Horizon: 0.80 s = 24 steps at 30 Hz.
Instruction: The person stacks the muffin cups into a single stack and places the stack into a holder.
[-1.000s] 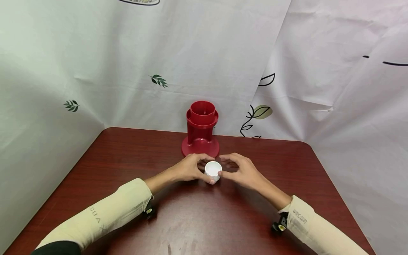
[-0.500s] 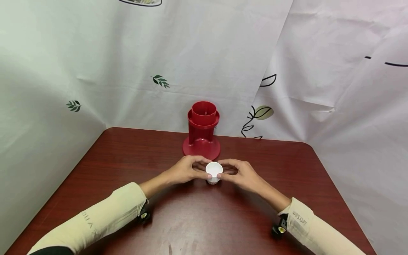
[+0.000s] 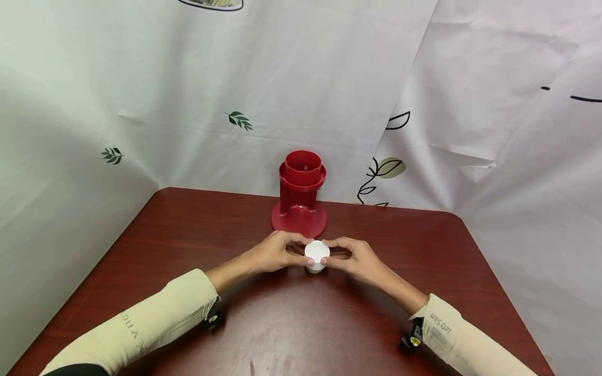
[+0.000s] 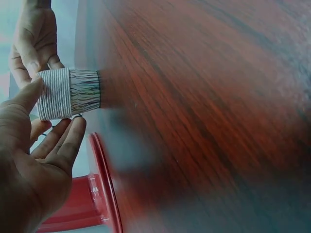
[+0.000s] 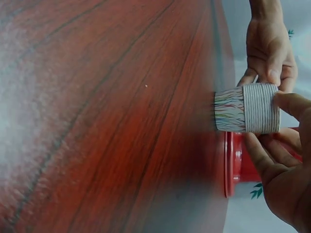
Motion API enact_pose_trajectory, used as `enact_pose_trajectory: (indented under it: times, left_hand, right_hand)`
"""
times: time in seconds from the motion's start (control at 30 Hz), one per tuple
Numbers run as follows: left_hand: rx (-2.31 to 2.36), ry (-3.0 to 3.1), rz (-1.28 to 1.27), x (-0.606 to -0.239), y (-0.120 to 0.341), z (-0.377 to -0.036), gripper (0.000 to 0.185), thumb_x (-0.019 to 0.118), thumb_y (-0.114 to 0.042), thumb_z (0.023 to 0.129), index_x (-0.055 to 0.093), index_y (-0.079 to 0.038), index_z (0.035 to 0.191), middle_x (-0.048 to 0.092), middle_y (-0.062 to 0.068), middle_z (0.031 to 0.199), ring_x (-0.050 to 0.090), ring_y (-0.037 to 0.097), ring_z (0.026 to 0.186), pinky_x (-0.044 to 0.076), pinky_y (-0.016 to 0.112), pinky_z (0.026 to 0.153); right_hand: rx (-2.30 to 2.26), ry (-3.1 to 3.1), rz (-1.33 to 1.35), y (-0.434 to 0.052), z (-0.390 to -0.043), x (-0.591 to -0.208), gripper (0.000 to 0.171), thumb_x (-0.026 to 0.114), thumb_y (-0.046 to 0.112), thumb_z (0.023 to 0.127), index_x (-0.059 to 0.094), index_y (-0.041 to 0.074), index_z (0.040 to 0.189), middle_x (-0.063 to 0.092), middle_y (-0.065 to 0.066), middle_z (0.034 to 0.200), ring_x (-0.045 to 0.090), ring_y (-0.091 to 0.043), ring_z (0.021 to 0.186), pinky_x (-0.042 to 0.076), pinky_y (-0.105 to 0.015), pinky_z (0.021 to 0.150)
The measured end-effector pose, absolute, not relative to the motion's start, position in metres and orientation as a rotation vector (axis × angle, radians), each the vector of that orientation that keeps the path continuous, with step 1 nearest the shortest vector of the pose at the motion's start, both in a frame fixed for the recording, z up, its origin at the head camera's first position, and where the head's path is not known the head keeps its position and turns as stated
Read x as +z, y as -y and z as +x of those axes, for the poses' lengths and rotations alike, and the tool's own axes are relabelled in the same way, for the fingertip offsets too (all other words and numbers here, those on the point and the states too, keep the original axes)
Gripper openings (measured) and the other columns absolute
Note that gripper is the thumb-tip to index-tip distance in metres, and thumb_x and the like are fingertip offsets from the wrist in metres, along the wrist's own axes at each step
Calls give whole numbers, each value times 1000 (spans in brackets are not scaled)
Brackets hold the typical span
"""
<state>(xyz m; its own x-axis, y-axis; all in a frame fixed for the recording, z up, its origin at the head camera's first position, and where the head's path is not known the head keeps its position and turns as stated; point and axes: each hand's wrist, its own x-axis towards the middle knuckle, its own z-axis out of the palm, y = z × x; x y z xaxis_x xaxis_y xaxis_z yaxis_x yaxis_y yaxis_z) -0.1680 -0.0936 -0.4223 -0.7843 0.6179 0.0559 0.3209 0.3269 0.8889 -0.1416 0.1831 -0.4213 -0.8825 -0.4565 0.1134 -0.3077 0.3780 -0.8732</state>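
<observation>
A short stack of nested paper cups (image 3: 317, 251) stands upright on the table, white inside at the top. In the left wrist view the stack (image 4: 54, 94) shows many ridged white rims above a lower body with coloured wavy lines. My left hand (image 3: 271, 254) holds its left side, thumb at the front and fingers behind. From the other side my right hand (image 3: 356, 256) pinches the rims, its thumb close to the left one. The right wrist view shows the right hand's fingers (image 5: 262, 158) spread under the rims, along the back of the stack.
Just behind the hands stands a red plastic stand (image 3: 299, 219) with a round base and a wide cup-shaped top. The dark red-brown wooden table (image 3: 291, 324) reaches back to a white cloth wall (image 3: 301, 78) with leaf prints.
My left thumb has slid up to the rims and my right fingers have closed in on the stack, so both hands now hold it. The red stand stays in place.
</observation>
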Motion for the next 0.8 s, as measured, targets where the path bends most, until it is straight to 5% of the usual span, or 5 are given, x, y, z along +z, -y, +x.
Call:
enact_pose_trajectory:
  times: [0.43,0.8]
  left_hand:
    - [1417,-2302,882,-428,91,-167,50,88,-20,101,73,-5,146,82,11,130,81,19,116,67,29,101]
    - [1433,-2333,824,-431,90,-166,56,94,-11,92,72,0,142,81,17,131,82,25,117,68,30,98]
  right_hand:
    - [-1520,-2476,-683,-182,-141,-427,57,96,19,92,73,5,143,82,-15,132,84,-29,118,68,-40,100]
    - [-1528,-2482,-654,-178,-143,-427,60,97,13,89,73,5,142,81,-16,133,84,-30,118,68,-36,99]
